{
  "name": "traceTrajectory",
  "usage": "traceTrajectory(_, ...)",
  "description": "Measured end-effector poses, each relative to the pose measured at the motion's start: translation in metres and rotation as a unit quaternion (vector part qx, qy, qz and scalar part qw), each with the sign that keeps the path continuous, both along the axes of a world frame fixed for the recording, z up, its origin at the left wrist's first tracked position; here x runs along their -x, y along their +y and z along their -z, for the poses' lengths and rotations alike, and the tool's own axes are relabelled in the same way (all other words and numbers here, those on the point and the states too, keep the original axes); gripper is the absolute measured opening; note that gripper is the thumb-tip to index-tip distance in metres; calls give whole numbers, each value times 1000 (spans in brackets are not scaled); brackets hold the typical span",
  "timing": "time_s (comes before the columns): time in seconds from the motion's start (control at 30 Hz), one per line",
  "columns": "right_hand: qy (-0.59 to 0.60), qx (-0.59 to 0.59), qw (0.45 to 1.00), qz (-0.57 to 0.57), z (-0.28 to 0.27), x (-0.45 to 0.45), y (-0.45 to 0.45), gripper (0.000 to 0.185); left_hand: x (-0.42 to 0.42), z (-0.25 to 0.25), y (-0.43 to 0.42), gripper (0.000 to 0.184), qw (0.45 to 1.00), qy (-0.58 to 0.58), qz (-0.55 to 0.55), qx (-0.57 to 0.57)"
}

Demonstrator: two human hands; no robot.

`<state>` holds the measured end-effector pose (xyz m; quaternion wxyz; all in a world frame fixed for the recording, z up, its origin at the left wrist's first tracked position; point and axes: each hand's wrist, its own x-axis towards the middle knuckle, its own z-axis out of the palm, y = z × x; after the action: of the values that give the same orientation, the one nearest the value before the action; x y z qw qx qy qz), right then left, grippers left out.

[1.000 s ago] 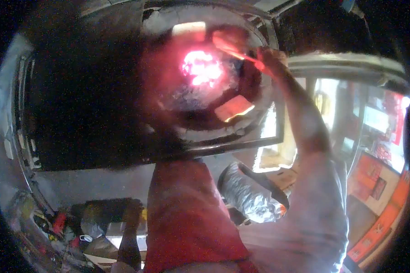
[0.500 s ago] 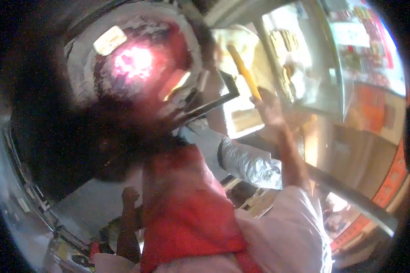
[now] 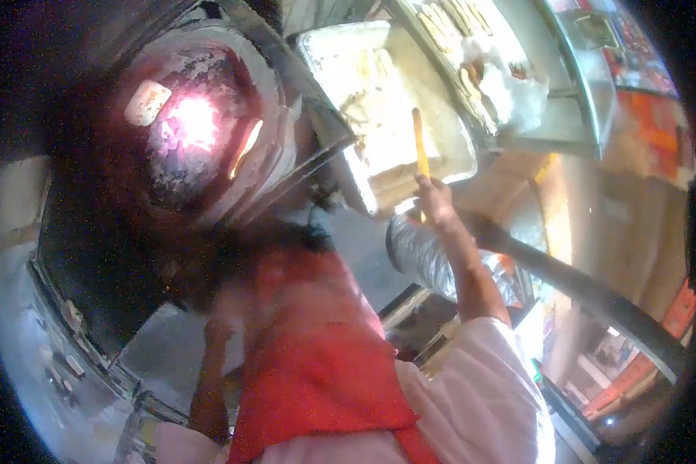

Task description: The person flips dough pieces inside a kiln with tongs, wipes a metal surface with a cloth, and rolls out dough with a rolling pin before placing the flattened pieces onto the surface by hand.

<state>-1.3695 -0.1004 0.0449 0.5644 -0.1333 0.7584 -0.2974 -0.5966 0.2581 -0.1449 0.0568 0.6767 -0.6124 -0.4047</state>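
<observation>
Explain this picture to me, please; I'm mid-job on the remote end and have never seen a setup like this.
There is no machine here: a person works bare-handed, seen from a camera worn on the head, looking forward and down. The right hand holds a yellow stick, its far end over a pale tub. What lies in the tub is too washed out to name. The left hand hangs low beside the red apron; it is too dim to tell whether it holds anything. At upper left is a round oven with a glowing fire and a flat pale piece beside the glow.
</observation>
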Motion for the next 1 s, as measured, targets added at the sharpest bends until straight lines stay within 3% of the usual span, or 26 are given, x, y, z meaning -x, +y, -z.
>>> traceTrajectory(0.07,49,47,997,24,-13,-11,16,61,-2,-3,-1,36,998,11,-20,-52)
traceTrajectory(0.13,168,183,959,-139,-27,-17,19,66,8,11,-6,36,994,29,-47,-100)
traceTrajectory(0.17,228,262,915,-206,-44,-29,13,67,17,24,-3,36,999,-21,19,-33)
traceTrajectory(0.23,295,229,848,-376,-98,-58,-12,70,37,51,4,37,976,-126,146,98)
traceTrajectory(0.3,438,279,691,-502,-126,-99,-37,73,41,90,10,38,909,-224,269,227)
traceTrajectory(0.4,565,359,458,-585,-128,-127,-85,56,58,96,10,35,986,-87,96,102)
traceTrajectory(0.5,631,387,263,-619,-139,-174,-130,49,58,120,14,33,996,58,-74,6)
traceTrajectory(0.53,608,293,287,-679,-144,-208,-148,50,51,138,16,32,987,107,-119,-26)
traceTrajectory(0.57,624,282,161,-710,-110,-199,-167,53,50,145,19,32,975,142,-165,-46)
traceTrajectory(0.63,564,126,199,-791,-113,-254,-201,54,52,145,21,30,942,214,-245,-85)
traceTrajectory(0.67,636,218,133,-728,-83,-256,-208,52,54,146,22,30,924,245,-277,-98)
traceTrajectory(0.7,635,218,126,-730,-69,-262,-217,52,57,145,24,29,907,271,-305,-106)
traceTrajectory(0.77,561,179,215,-779,-45,-258,-235,48,65,137,25,28,891,292,-330,-109)
traceTrajectory(0.8,591,279,170,-738,-27,-241,-237,44,68,137,27,27,891,294,-328,-105)
traceTrajectory(0.83,590,280,169,-738,-29,-238,-235,44,71,139,29,27,900,289,-314,-94)
traceTrajectory(0.9,532,213,407,-711,-41,-221,-223,22,83,139,25,26,929,268,-251,-50)
traceTrajectory(0.93,480,279,462,-692,-33,-187,-223,24,100,111,1,27,940,231,-242,-64)
traceTrajectory(0.97,492,87,523,-691,-72,-205,-209,32,125,74,-39,29,952,188,-228,-73)
traceTrajectory(1.0,419,227,584,-657,-65,-186,-195,38,148,28,-86,31,959,163,-218,-76)
